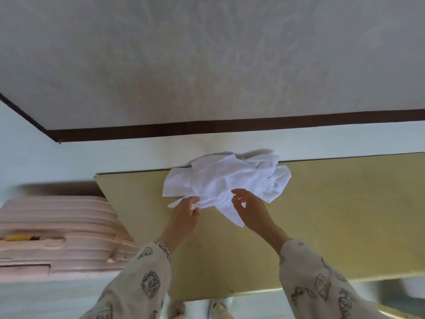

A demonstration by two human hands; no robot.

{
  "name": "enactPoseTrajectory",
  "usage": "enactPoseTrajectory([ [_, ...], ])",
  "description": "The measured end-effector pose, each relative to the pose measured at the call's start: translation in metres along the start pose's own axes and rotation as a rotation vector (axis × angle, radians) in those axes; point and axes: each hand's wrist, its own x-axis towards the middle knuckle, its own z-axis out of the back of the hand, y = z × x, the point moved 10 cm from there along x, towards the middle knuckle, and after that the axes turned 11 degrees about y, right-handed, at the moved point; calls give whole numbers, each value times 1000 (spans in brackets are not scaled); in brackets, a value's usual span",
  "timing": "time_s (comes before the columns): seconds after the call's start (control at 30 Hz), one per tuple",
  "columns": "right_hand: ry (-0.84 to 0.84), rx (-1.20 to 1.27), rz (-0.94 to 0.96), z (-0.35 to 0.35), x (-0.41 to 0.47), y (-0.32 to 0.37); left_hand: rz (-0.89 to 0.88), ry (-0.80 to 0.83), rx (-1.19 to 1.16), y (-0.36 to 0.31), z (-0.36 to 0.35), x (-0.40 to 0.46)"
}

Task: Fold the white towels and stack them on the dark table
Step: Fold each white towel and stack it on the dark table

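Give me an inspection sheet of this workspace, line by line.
Surface: olive-yellow table, set against the wall.
Job's things: white towels in a crumpled, unfolded pile at the table's far edge; no folded stack seen.
Clutter: nothing seen on the table besides the towels.
Grippers: left hand pinches a towel edge; right hand hovers by the pile with fingers loosely curled, gripping nothing clearly.
Cables: nothing seen.
Surroundings: pink ribbed case left of the table; pale wall with dark trim.

White crumpled towels [226, 183] lie on an olive-yellow table [333, 215], a pale pink ribbed case [57, 231] beside the table, cream sleeves [142, 279] bearing dark line drawings.
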Motion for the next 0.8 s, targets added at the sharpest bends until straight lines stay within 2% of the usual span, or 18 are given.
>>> enactPoseTrajectory([
  [0.17, 4, -75, -17, 31, 77, -15, -45, -117, 116, -24, 24, 90],
  [0.4, -36, -207, 102, 47, 135, -3, -142, -224, 376, -49, 26, 169],
  [0.5, -60, -240, 141, 50, 143, 5, -165, -265, 389, -56, 35, 172],
  [0.6, -101, -277, 169, 58, 141, 17, -296, -222, 381, -79, 42, 148],
  [0.7, 46, -435, 233, 45, 135, 38, -396, -120, 370, -106, 56, 118],
  [0.8, 133, -500, 196, 44, 124, 52, -430, -95, 332, -129, 81, 98],
])
